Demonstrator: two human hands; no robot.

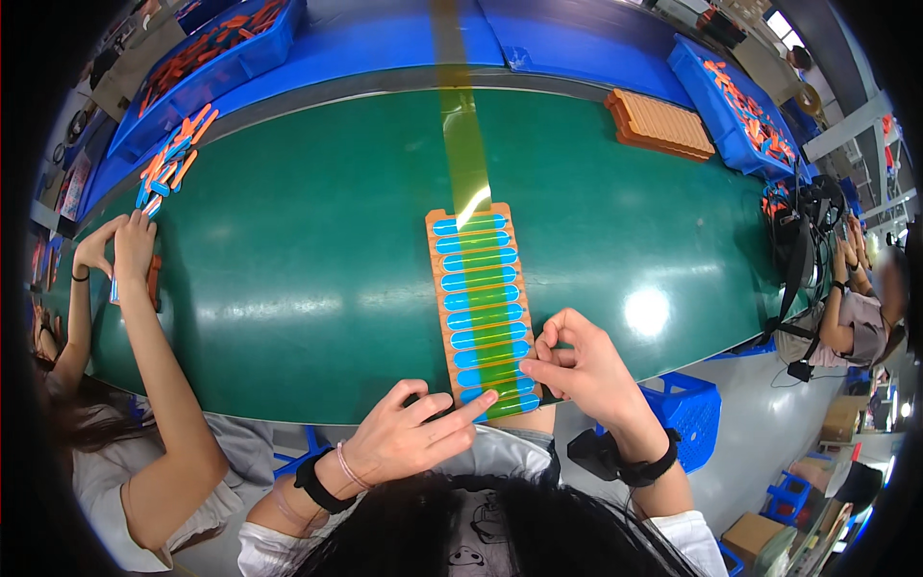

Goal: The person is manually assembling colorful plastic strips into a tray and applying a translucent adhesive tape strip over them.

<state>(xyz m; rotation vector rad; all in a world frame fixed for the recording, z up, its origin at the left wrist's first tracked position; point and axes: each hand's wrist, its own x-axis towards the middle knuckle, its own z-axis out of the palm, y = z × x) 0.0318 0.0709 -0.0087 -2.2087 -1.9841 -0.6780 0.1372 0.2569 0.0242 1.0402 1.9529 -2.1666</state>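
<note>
An orange slotted tray [529,317] lies lengthwise before me at the table's near edge. Blue strips with rounded ends [453,301] fill its slots side by side. Down the tray's middle, over the strips, runs a see-through yellow tape [466,149] that stretches on to the far side of the table. My left hand [409,435] has its index finger stretched onto the tape at the tray's near end, its other fingers loosely bent. At the tray's right edge, near the same end, my right hand [586,365] is curled with the thumb at the strips; whatever its fingers hold is hidden.
Stacked orange trays [661,127] sit at the far right, beside a blue bin [711,106] of orange pieces. Another blue bin [250,62] stands far left, near a loose pile of blue and orange strips [173,163]. A co-worker's hands [135,252] work at the left.
</note>
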